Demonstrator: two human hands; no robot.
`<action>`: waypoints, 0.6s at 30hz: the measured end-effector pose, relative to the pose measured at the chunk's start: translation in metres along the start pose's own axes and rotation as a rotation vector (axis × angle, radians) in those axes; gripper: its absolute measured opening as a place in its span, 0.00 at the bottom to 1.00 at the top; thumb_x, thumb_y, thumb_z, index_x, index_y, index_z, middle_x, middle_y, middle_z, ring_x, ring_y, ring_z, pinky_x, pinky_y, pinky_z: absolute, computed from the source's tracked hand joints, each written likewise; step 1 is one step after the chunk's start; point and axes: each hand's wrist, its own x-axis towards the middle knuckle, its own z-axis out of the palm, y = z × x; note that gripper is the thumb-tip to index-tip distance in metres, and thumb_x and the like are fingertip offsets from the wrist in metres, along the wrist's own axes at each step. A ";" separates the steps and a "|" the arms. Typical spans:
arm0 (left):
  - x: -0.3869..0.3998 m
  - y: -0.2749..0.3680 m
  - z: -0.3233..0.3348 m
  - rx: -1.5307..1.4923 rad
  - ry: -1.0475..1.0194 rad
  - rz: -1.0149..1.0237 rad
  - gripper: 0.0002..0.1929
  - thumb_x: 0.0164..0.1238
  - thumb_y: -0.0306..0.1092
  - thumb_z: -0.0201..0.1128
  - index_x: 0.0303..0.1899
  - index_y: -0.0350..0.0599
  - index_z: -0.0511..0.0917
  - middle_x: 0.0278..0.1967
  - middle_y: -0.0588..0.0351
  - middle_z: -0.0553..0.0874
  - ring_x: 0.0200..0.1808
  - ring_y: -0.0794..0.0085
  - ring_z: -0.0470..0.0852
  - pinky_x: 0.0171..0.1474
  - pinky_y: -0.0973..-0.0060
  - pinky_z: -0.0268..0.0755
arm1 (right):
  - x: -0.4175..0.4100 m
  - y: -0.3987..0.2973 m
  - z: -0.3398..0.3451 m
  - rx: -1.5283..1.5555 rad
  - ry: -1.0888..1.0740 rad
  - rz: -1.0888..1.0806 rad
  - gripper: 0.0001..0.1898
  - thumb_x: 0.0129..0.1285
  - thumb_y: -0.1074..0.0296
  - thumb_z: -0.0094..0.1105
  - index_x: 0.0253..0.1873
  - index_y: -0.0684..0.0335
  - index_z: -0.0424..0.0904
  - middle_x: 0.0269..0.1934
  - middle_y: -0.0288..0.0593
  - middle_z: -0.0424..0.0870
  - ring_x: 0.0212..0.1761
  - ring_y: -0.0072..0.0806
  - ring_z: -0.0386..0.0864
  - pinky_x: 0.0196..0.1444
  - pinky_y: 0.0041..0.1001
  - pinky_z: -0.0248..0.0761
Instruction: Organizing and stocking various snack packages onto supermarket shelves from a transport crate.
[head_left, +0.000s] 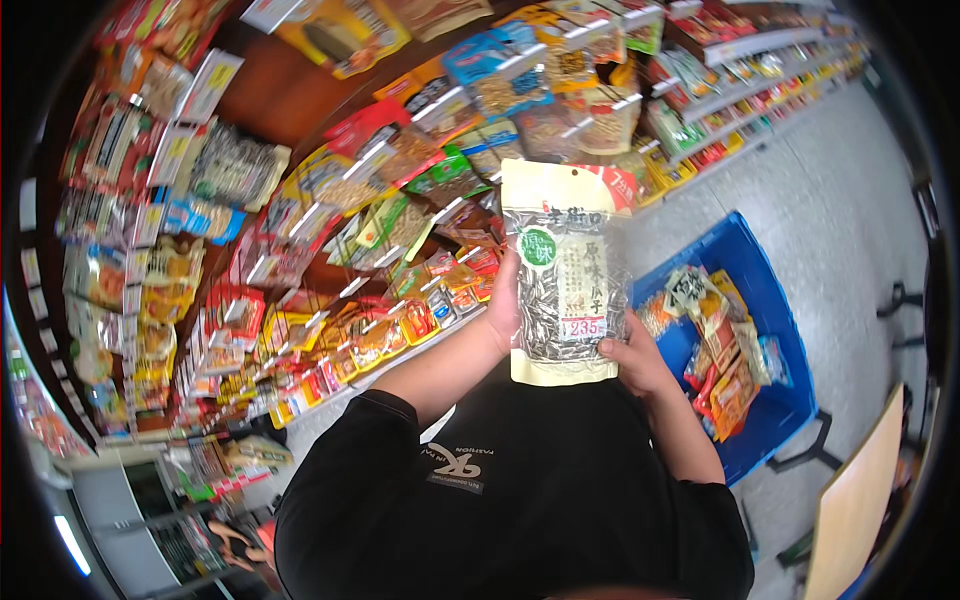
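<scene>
An upright bag of sunflower seeds (541, 307) faces me in front of my chest, its striped seeds showing through a clear window. The pouch has cream ends, a green round mark, a red corner and printed writing. My left hand (507, 292) grips its left edge, with most of the fingers hidden behind. On the lower right, my right hand (634, 355) holds it with the thumb over the front. Beyond my right hand, a blue plastic bin (776, 442) contains several packaged snacks (716, 330) in a loose pile.
Hanging snack bags (405, 154) on hooks with price tags fill the display rack (289, 97) ahead and to the left. Lower shelves (750, 97) run away at the upper right. A wooden board (855, 502) stands at the right, above the grey floor (810, 180). Another person (244, 544) is partly visible at lower left.
</scene>
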 end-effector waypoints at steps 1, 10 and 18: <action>-0.003 0.003 -0.001 -0.010 0.002 0.039 0.40 0.67 0.69 0.43 0.65 0.42 0.67 0.60 0.45 0.77 0.58 0.53 0.78 0.63 0.55 0.69 | 0.004 -0.003 0.003 0.036 -0.016 0.032 0.36 0.55 0.71 0.66 0.68 0.70 0.60 0.59 0.47 0.75 0.61 0.33 0.72 0.65 0.33 0.62; -0.031 0.039 -0.012 -0.218 -0.111 0.050 0.44 0.62 0.76 0.39 0.68 0.48 0.64 0.64 0.48 0.72 0.62 0.53 0.74 0.64 0.50 0.66 | 0.016 -0.021 0.035 0.082 -0.083 0.134 0.51 0.39 0.56 0.75 0.68 0.71 0.59 0.59 0.49 0.76 0.58 0.39 0.77 0.62 0.37 0.70; -0.063 0.093 -0.033 -0.231 -0.140 0.014 0.42 0.62 0.72 0.44 0.62 0.41 0.72 0.56 0.42 0.80 0.54 0.50 0.80 0.59 0.52 0.71 | 0.065 0.012 0.077 -0.155 -0.173 0.037 0.39 0.48 0.66 0.76 0.63 0.72 0.65 0.53 0.41 0.79 0.54 0.25 0.75 0.58 0.28 0.68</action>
